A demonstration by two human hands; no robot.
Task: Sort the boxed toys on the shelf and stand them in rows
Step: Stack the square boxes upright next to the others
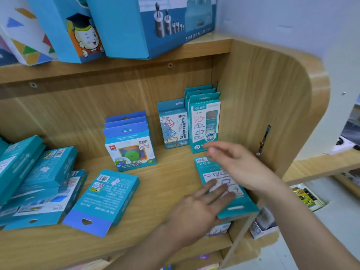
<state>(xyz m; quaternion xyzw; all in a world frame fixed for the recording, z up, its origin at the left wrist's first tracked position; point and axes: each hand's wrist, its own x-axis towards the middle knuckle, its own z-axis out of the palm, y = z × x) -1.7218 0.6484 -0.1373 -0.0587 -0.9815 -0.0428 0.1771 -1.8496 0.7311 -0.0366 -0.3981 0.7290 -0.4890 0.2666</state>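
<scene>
Light wooden shelving is filling the view, and the middle shelf is carrying the boxed toys. At its right end, against the side panel, a row of tall teal boxes is standing upright one behind another. A paler teal box with cube drawings is standing just beside it on the left. Further left, three blue boxes are standing in a row of their own, the front one showing a green disc in its window.

One flat teal box is lying face down at the front right of the shelf, its near end reaching over the shelf's edge. The left hand is resting on it with straight fingers spread over the printed panel - open, gripping nothing. The right hand is hovering over the far end of the same box, just in front of the tall teal row. Its fingers are loose and blurred, and it is holding nothing.

Another box is lying flat near the middle front, barcode side up, and a slumped pile of teal boxes is leaning at the left. Large blue cartons are standing on the shelf above.
</scene>
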